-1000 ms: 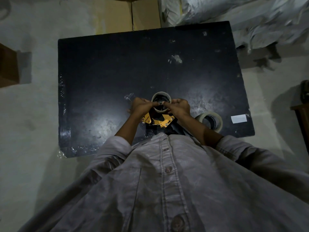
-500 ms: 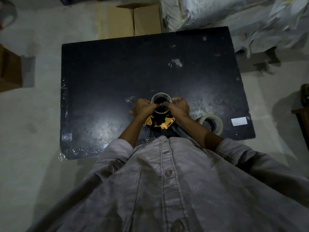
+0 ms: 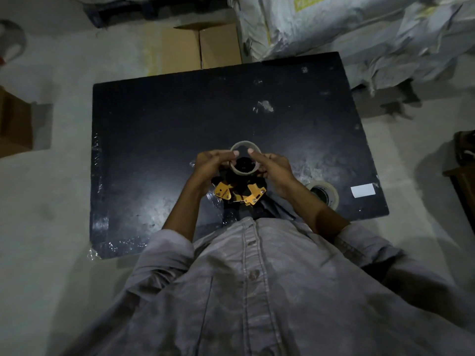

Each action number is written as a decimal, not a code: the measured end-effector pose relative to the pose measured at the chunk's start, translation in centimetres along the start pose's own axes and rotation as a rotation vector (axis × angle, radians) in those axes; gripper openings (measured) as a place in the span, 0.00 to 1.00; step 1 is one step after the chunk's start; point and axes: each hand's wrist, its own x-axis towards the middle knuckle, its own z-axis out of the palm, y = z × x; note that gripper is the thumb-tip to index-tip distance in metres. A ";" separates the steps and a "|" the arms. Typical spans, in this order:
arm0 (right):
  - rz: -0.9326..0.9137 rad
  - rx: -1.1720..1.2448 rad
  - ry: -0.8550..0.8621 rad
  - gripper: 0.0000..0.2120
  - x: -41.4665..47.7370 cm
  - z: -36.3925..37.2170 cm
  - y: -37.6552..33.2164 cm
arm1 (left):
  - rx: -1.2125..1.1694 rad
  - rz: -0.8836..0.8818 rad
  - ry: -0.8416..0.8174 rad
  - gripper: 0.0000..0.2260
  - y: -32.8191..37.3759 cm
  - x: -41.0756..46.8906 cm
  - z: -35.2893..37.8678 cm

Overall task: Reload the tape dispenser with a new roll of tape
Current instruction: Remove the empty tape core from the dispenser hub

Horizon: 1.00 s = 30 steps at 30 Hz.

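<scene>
My left hand (image 3: 209, 163) and right hand (image 3: 273, 167) gripped a thin ring of tape (image 3: 245, 160) from either side, fingers (image 3: 253, 152) curled onto its rim. Directly beneath my fingers sat the yellow-and-black dispenser (image 3: 237, 192) on the dark surface (image 3: 159, 129). A fuller roll (image 3: 324, 192) lay beyond my right wrist.

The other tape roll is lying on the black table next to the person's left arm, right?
Not quite. The other tape roll does lie on the black table, but it is beside the right arm, not the left. The head view shows it.
</scene>
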 end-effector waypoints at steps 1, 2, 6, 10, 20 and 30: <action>0.012 0.002 -0.029 0.25 0.0 -0.4 0.0 | -0.004 0.002 0.013 0.17 0.0 0.0 0.2; 0.031 0.007 -0.062 0.24 0.1 -0.8 0.1 | 0.003 0.011 0.032 0.17 -0.1 0.1 0.3; 0.041 0.040 -0.061 0.21 0.1 -2.4 0.7 | 0.095 0.074 0.101 0.17 -0.4 1.5 1.7; -0.021 0.101 0.080 0.19 0.4 -4.6 0.0 | 0.344 0.225 0.021 0.21 0.7 2.2 4.3; -0.059 -0.145 0.456 0.12 2.3 -12.3 -2.2 | 1.187 0.541 -0.330 0.29 2.5 6.2 12.1; -0.024 -0.250 0.394 0.15 1.2 -14.5 0.1 | 1.371 0.540 -0.406 0.38 1.0 5.8 13.1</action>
